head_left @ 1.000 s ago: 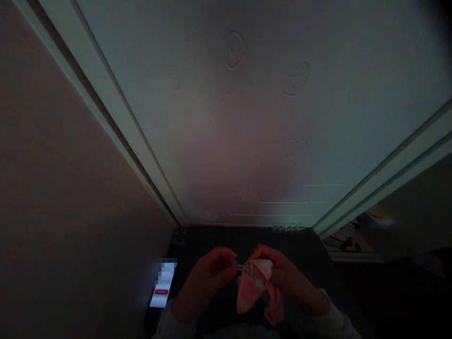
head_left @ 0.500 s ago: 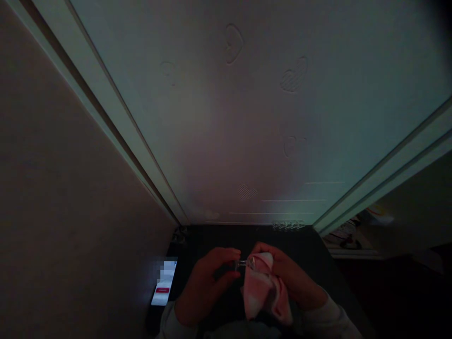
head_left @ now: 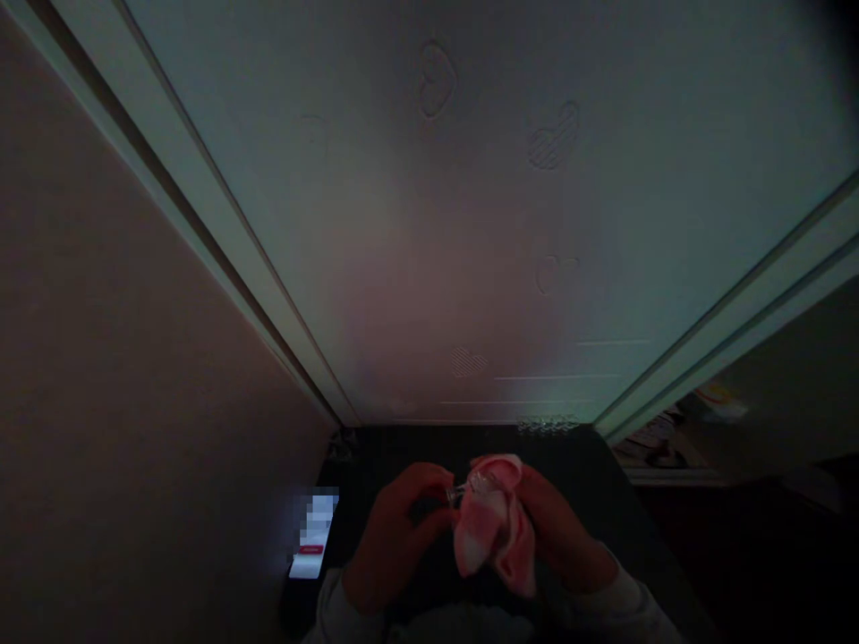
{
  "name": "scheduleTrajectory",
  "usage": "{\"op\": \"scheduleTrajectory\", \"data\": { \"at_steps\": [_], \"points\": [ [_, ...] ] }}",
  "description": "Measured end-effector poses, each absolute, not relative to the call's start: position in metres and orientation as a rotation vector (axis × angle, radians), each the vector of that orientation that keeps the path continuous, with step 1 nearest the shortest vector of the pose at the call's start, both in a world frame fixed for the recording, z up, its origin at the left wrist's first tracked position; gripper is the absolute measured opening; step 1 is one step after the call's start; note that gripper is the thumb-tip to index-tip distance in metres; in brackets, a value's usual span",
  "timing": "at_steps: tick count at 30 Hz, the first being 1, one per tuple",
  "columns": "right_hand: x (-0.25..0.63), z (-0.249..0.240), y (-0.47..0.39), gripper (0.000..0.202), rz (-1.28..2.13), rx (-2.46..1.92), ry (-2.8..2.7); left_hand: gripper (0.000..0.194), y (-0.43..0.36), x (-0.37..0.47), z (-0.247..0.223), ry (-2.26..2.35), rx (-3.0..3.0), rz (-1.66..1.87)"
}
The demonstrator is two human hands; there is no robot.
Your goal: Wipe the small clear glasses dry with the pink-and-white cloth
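Note:
My left hand (head_left: 403,528) pinches one end of a small clear glass piece (head_left: 460,491) with a thin stem; its exact kind is too dark to tell. The wider end of the piece rests against a pink and white cloth (head_left: 487,519). Gripping that cloth, my right hand (head_left: 554,523) is closed, its fingers partly hidden behind the folds. The loose part of the cloth hangs down between both hands, above a dark surface (head_left: 395,447).
A lit phone (head_left: 313,537) lies at the left. Several small clear pieces (head_left: 547,425) line the back edge, and a few small objects (head_left: 342,444) stand in the back left corner. A pale panel with heart patterns (head_left: 436,224) rises behind; a wall (head_left: 134,358) borders the left.
The cloth has shifted slightly up and left, and its folds have turned around the glass piece's wide end. Both hands keep their hold, the left one now touching closer to the cloth.

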State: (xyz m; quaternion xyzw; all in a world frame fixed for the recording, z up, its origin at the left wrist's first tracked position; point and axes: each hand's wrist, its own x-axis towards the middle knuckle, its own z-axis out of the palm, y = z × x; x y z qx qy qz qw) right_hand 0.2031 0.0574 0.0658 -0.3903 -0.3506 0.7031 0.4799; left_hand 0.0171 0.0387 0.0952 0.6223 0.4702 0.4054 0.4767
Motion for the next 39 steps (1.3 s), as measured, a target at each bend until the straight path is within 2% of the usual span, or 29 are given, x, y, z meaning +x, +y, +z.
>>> {"op": "scheduleTrajectory", "data": {
  "at_steps": [4, 10, 20, 29, 35, 39],
  "points": [
    [0.200, 0.068, 0.053, 0.032, 1.806, -0.855, -0.648, 0.017, 0.037, 0.023, 0.097, 1.078, 1.362, 1.097],
    [0.191, 0.068, 0.052, 0.047, 1.792, -0.768, -0.736, 0.024, 0.035, 0.033, 0.101, 1.074, 1.481, 1.100],
    [0.183, 0.071, 0.049, 0.058, 1.718, -0.789, -0.903, 0.028, 0.028, 0.046, 0.097, 1.222, 1.637, 1.196],
    [0.183, 0.062, 0.048, 0.039, 1.655, -0.800, -0.945, 0.041, 0.027, 0.046, 0.093, 1.242, 1.793, 1.177],
    [0.186, 0.069, 0.045, 0.042, 1.552, -0.860, -0.999, 0.043, 0.025, 0.042, 0.094, 1.139, 1.906, 1.126],
    [0.188, 0.074, 0.044, 0.038, 1.448, -0.893, -1.096, 0.045, 0.024, 0.038, 0.098, 1.086, 1.937, 1.140]
  ]
}}
